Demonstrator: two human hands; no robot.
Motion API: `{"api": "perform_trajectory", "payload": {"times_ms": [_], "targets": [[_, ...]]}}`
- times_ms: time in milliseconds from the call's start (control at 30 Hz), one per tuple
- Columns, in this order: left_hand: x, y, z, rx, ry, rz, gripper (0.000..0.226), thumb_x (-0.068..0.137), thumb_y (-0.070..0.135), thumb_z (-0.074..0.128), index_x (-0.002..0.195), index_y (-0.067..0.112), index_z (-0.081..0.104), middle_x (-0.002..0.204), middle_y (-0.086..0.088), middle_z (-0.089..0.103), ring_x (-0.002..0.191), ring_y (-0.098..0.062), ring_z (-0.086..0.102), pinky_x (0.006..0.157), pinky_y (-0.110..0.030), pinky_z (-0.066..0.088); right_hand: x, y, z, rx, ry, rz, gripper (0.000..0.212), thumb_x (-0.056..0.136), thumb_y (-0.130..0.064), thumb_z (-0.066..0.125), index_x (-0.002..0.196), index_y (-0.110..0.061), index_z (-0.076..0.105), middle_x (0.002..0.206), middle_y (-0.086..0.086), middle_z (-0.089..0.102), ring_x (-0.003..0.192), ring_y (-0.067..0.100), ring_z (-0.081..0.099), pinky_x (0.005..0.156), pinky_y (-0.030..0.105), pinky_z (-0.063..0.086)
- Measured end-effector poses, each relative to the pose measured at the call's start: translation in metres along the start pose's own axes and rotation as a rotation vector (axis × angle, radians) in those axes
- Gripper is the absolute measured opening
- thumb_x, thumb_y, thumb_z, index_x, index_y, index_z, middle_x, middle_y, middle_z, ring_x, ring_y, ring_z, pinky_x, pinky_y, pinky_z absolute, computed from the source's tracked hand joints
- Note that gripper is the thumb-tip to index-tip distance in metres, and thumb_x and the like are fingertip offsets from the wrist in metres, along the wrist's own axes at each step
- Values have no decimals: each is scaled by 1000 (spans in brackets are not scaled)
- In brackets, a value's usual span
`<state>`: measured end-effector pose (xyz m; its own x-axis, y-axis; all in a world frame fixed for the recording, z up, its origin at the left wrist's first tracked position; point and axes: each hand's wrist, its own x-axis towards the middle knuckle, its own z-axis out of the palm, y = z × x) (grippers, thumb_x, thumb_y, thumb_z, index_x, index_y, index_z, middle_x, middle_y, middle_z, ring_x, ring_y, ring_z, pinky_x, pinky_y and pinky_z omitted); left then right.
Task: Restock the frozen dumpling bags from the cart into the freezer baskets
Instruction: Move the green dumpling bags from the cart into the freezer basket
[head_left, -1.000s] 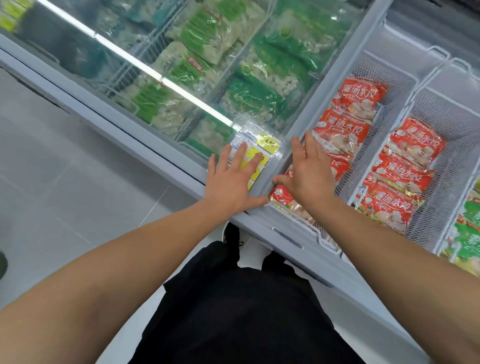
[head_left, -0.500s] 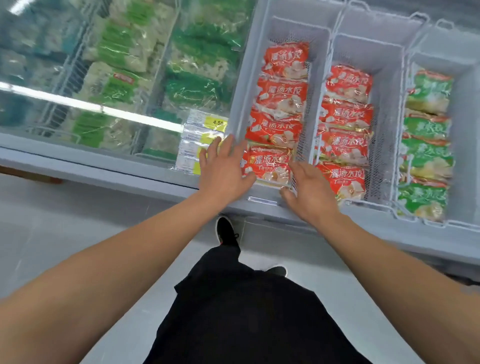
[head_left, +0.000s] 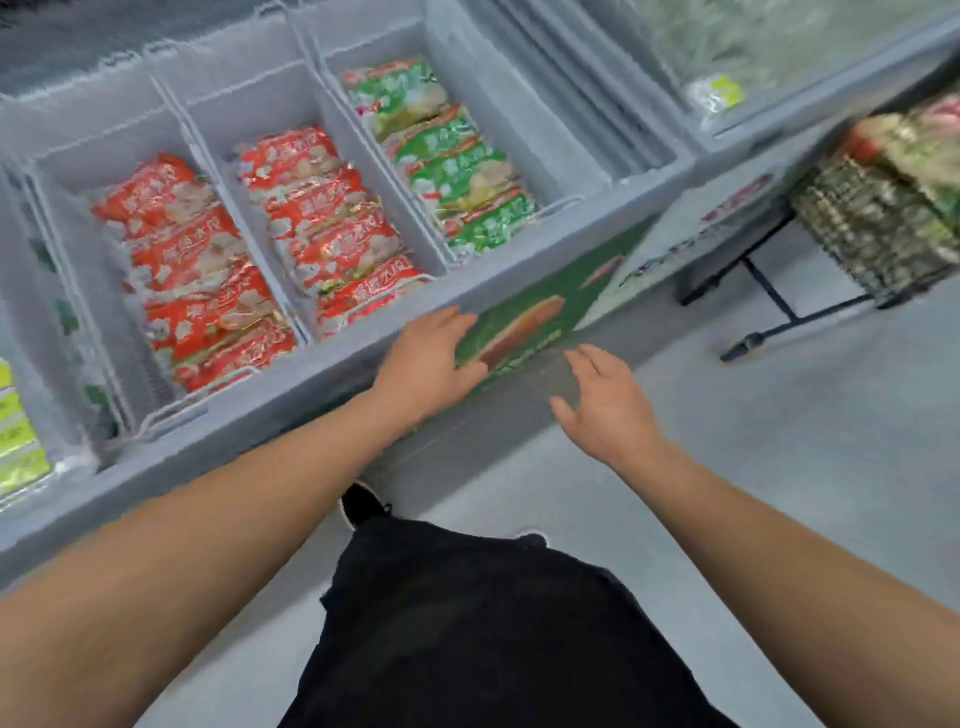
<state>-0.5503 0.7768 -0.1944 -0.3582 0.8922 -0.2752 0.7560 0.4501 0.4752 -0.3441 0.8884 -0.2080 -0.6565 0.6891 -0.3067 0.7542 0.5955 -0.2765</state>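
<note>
1. Freezer baskets (head_left: 306, 291): three in view, side by side in the open chest freezer (head_left: 550, 270), upper left of the frame.
2. Red dumpling bags (head_left: 187, 260): two baskets' worth, overlapped in rows; blur prevents an exact count.
3. Green dumpling bags (head_left: 457, 171): one basket, third from the left.
4. Cart (head_left: 872, 228): right edge, carrying more bags, too blurred to count.
5. Left hand (head_left: 431, 358): fingers spread, empty, at the freezer's front rim.
6. Right hand (head_left: 602, 400): open, empty, over grey floor (head_left: 779, 441).
</note>
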Motion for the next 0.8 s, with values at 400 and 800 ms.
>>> {"api": "perform_trajectory", "payload": {"times_ms": [400,800], "targets": [[116,240,97,154,-222,362,68,89,35,68,148,12,45,150,-11,47,141,-26,41,113,-27,23,-67,230,-40,261,123,510,62,94,-38,57,148,-13,39,150,5,40,137,28,37,113,38,33],[312,383,138,169,-351,505,72,89,39,66,152,16,38,158,-13,36,146,-31,32,119,-38,25,22,386,-135,310,164,727,58,94,-37,56,146,-13,42,148,4,42,135,28,37,110,40,37]]}}
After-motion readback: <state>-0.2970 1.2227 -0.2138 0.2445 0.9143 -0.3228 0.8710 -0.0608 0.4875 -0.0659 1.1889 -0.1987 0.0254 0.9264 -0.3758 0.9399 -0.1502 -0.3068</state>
